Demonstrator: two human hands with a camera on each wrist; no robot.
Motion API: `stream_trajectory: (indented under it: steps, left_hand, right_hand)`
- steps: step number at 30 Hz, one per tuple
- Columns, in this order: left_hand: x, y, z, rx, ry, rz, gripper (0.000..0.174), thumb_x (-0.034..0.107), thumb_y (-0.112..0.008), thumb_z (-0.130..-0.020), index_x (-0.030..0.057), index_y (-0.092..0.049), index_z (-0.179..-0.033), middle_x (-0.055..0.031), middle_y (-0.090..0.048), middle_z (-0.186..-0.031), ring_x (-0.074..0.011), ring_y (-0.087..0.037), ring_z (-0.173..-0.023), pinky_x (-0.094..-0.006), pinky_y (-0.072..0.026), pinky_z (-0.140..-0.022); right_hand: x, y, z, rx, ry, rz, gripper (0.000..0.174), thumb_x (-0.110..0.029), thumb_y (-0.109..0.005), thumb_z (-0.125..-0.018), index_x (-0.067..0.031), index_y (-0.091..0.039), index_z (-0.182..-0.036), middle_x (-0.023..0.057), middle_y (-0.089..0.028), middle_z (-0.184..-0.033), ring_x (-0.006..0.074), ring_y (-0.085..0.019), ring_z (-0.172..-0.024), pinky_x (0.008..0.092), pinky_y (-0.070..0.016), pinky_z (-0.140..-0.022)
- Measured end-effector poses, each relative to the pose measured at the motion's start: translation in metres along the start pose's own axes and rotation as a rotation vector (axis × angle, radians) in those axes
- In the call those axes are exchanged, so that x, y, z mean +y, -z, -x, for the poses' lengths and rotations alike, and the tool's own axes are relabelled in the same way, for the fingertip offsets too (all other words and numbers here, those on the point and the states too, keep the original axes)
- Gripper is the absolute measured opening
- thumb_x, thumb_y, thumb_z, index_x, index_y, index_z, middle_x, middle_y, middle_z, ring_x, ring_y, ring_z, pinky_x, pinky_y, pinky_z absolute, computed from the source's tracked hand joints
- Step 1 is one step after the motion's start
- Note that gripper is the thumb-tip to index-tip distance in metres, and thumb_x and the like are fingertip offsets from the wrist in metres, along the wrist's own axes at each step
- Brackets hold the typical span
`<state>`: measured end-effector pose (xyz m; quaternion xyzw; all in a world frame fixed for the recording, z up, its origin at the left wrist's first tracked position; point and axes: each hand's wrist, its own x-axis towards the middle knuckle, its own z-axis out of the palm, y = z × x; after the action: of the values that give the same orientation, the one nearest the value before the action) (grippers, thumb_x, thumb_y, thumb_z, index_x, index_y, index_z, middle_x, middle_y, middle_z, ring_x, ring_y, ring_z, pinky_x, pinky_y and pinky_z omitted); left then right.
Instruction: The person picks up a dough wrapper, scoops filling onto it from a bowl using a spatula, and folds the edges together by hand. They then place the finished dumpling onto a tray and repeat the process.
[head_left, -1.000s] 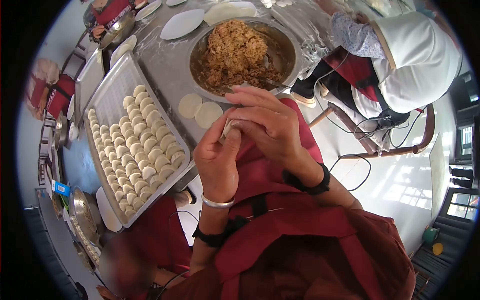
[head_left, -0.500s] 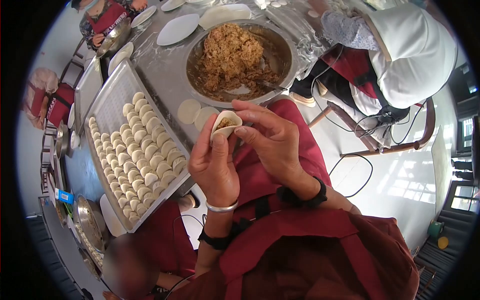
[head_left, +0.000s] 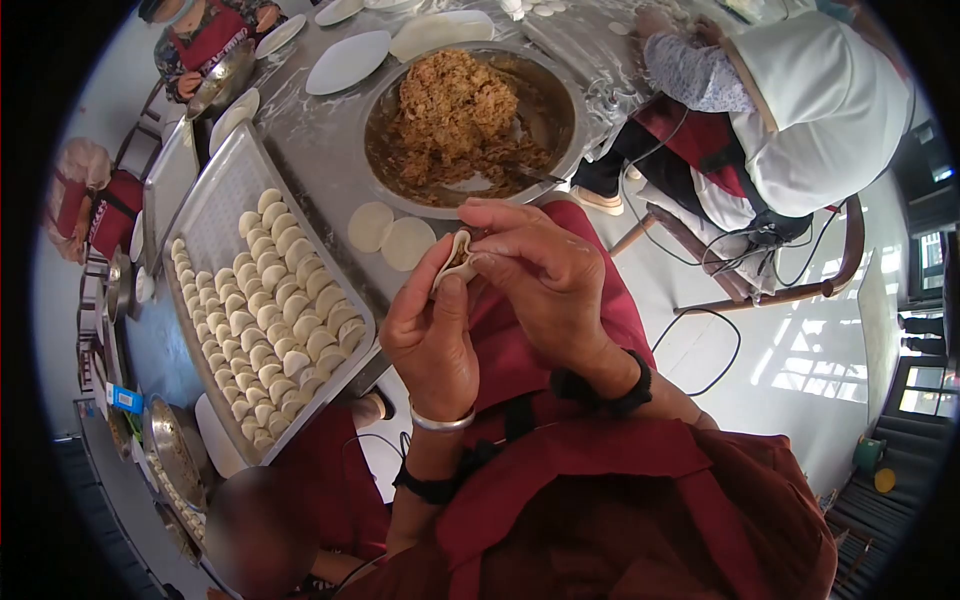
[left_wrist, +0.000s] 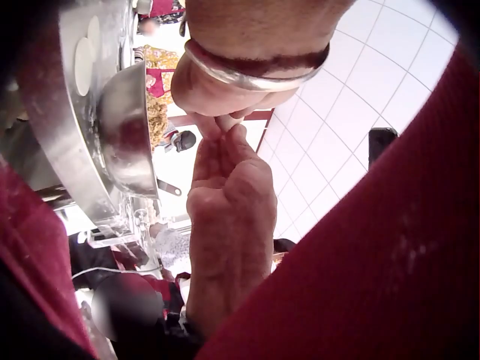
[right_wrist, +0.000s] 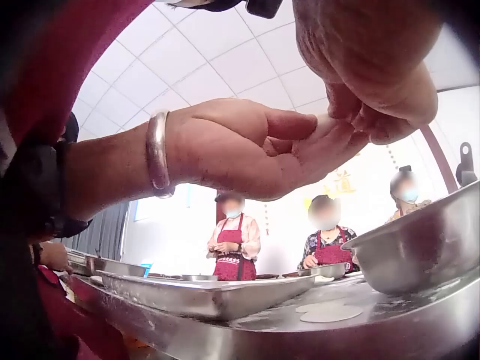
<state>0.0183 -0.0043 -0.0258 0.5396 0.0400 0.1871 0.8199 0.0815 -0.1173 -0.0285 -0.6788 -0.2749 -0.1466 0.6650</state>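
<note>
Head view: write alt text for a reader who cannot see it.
A left hand and a right hand pinch a half-closed dumpling. On the left, a metal tray holds rows of folded dumplings; ahead, a large metal bowl holds a mound of filling, with two round wrappers lying near it.

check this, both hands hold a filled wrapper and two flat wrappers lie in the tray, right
Not the tray: the head view shows the two flat wrappers on the table. The left hand and right hand do hold a filled wrapper.
</note>
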Motion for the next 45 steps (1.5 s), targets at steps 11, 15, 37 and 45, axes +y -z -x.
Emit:
stream_trajectory:
  steps: [11,15,37,45]
  left_hand:
    - [0.000,-0.002,-0.001,0.033,0.015,-0.018,0.036,0.007,-0.054,-0.099,-0.0082,-0.051,-0.131,-0.0164,-0.060,-0.125,-0.0202,-0.061,-0.110,-0.0332,-0.0525,-0.096]
    - [0.001,-0.001,-0.001,0.046,-0.001,-0.069,0.034,0.005,-0.055,-0.098,-0.0085,-0.053,-0.130,-0.0162,-0.062,-0.121,-0.0192,-0.063,-0.107,-0.0310,-0.0543,-0.092]
    - [0.016,0.001,-0.002,-0.123,0.120,-0.255,0.035,0.001,-0.049,-0.098,-0.0099,-0.053,-0.130,-0.0155,-0.063,-0.120,-0.0175,-0.062,-0.107,-0.0292,-0.0516,-0.092]
    - [0.024,0.010,-0.011,-0.240,0.189,-0.340,0.041,-0.001,-0.048,-0.095,-0.0100,-0.048,-0.135,-0.0169,-0.061,-0.123,-0.0188,-0.061,-0.110,-0.0293,-0.0505,-0.092]
  right_hand:
    - [0.004,0.005,0.000,-0.099,-0.171,-0.157,0.027,-0.002,-0.072,-0.082,0.0002,-0.069,-0.108,0.0159,-0.063,-0.126,0.0271,-0.057,-0.121,0.0367,-0.0494,-0.096]
    - [0.000,0.000,-0.001,-0.001,-0.044,-0.016,0.020,-0.004,-0.076,-0.076,-0.0008,-0.070,-0.094,0.0142,-0.069,-0.113,0.0313,-0.063,-0.114,0.0377,-0.0505,-0.094]
    - [0.004,0.014,0.000,-0.178,0.081,0.114,0.020,-0.002,-0.076,-0.072,-0.0025,-0.071,-0.091,0.0118,-0.070,-0.111,0.0320,-0.060,-0.118,0.0389,-0.0516,-0.094]
    - [0.002,0.019,-0.001,-0.185,0.086,0.170,0.024,-0.001,-0.076,-0.070,-0.0022,-0.071,-0.093,0.0142,-0.067,-0.115,0.0353,-0.058,-0.118,0.0415,-0.0511,-0.094]
